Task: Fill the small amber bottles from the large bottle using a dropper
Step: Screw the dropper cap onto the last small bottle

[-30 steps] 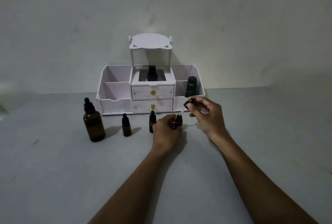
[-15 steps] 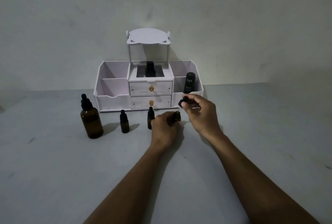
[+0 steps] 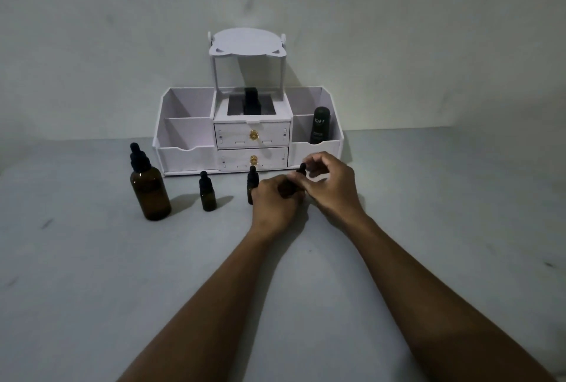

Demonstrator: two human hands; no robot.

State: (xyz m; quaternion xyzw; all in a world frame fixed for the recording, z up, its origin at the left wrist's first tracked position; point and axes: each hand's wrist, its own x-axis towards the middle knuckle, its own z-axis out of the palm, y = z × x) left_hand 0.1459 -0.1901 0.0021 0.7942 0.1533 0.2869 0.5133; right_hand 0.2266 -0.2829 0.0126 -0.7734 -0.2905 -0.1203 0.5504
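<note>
small amber bottle [image 3: 288,188], hands [image 3: 277,202] gripping, dropper cap [image 3: 301,169]

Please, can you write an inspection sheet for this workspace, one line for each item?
Surface: grey table, bare, a few dark marks.
Job's things: large amber bottle capped, at left; two small amber bottles capped, standing apart; a third small bottle held.
Clutter: white organizer behind; black tube in its right compartment.
Grippers: left hand grips the third bottle; right hand pinches its dropper cap.
Cables: nothing seen.
Surroundings: plain wall, dim light.
</note>
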